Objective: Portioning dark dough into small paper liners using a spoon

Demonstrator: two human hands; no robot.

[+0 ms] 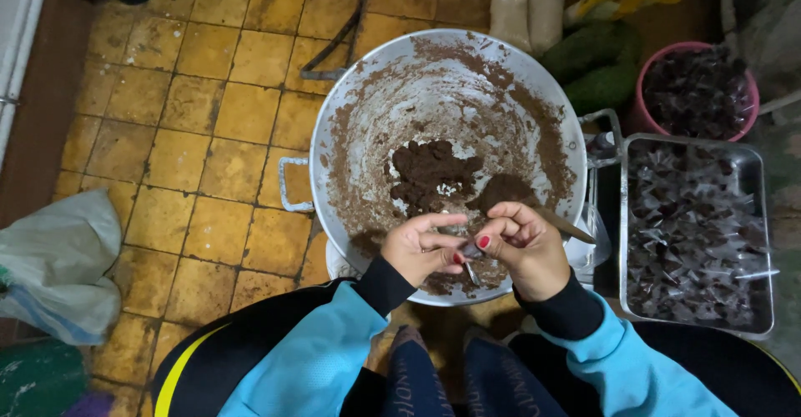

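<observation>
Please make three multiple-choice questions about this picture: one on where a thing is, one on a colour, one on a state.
1. Where is the metal tray of wrapped pieces?
A. right of the big pan
B. left of the big pan
C. inside the big pan

2. What colour is the bucket?
A. green
B. pink
C. white

3. How is the big pan?
A. brim-full
B. clean
C. nearly empty, smeared brown

Key: 1 A, the tray lies on the right edge; 2 B, its rim is pink; 3 C, only a small brown lump remains above the hands, left and right.
</observation>
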